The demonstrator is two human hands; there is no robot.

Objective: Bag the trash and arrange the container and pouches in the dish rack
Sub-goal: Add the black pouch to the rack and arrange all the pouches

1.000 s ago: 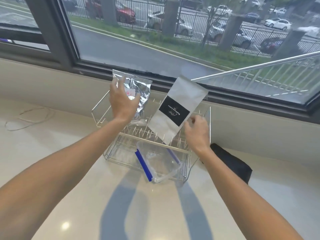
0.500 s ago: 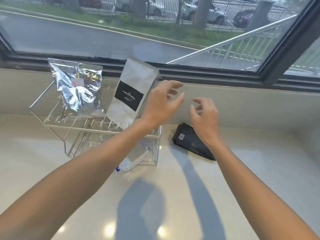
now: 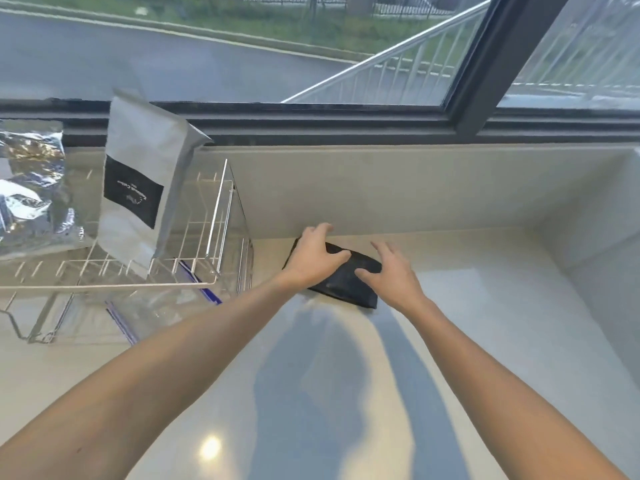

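Both hands, left hand (image 3: 313,258) and right hand (image 3: 388,275), rest spread fingers on the flat black pouch (image 3: 346,282), likely light, floppy, best pinched by its edges.

a pale glossy counter (image 3: 485,341) is carrying everything. a black pouch (image 3: 349,278) is lying flat on it directly under both hands, and a wire dish rack (image 3: 214,216) is standing on it just left of the left hand.
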